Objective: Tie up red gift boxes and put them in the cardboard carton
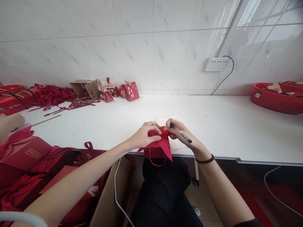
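A small red gift box (153,152) with a rope handle (158,164) stands at the table's front edge, just above my lap. A red ribbon (165,149) is looped in a bow over its top, with a tail hanging down the front. The fingers of my left hand (147,135) close on the left side of the bow. My right hand (178,128) pinches the ribbon's right side; a pen (181,133) with a dark cap is tucked in the same hand. Behind the box lies a printed card (163,121), partly covered by my hands.
Red boxes (30,153) are piled at the lower left, near another person's hand (11,123). Loose red ribbons (53,94), a cardboard box (85,88) and small decorated boxes (132,91) line the wall. A red basin (276,101) stands at right; a cable (115,186) hangs below.
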The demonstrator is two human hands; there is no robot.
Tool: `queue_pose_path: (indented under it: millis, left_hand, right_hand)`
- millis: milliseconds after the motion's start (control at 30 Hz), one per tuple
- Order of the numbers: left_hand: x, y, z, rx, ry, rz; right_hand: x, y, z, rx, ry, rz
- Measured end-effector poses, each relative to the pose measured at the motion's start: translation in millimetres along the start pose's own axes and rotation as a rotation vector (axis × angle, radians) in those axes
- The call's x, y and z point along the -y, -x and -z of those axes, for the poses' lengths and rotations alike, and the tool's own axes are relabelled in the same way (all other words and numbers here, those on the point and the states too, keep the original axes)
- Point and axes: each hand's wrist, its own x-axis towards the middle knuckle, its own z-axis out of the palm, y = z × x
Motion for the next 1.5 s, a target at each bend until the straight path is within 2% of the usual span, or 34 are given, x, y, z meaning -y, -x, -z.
queue_pose_path:
  millis: [233, 400, 467, 567, 633, 800, 900, 967, 1000, 1067, 1167, 1300, 1500]
  left_hand:
    - [-2, -1, -2.2, 0.008, 0.058, 0.012]
    - [-4, 0, -2.5, 0.03, 0.041, 0.008]
    - [-4, 1, -2.8, 0.023, 0.041, 0.008]
    - [-5, 1, -3.6, 0.003, 0.052, 0.024]
    - [-6, 1, -4.5, -0.003, 0.056, 0.034]
    - [-9, 0, -9.5, -0.077, 0.066, 0.008]
    - [-9, 6, -8.9, -0.299, 0.084, 0.031]
    - [-8, 14, -4.4, -0.437, 0.09, 0.138]
    - [-8, 19, -1.2, -0.444, 0.09, 0.21]
    - [-6, 29, 5.2, -0.33, 0.09, 0.34]
    - [-6, 36, 10.5, -0.152, 0.151, 0.435]
    - [-6, 33, 8.7, -0.138, 0.387, 0.523]
    - [2, 36, 5.6, -0.14, 0.609, 0.396]
  right_hand:
    - [-6, -11, 0, -0.126, 0.221, 0.061]
    - [-14, -18, -1, -0.152, 0.312, 0.073]
    - [-15, -17, 0, -0.235, 0.315, 0.087]
    - [-15, -9, 3, -0.475, 0.345, 0.104]
    - [-15, -1, 4, -0.572, 0.388, 0.082]
    - [-17, 11, -2, -0.493, 0.489, 0.005]
    - [-22, 10, -6, -0.454, 0.395, 0.018]
    - [-25, 10, -9, -0.427, 0.261, 0.003]
    - [-27, 11, -10, -0.426, 0.205, -0.006]
    - [-30, 13, -12, -0.442, 0.13, -0.013]
    - [-34, 15, -16, -0.47, 0.054, -0.012]
    - [-37, 17, -19, -0.469, -0.074, -0.007]
    - [-43, 21, -15, -0.421, -0.264, -0.063]
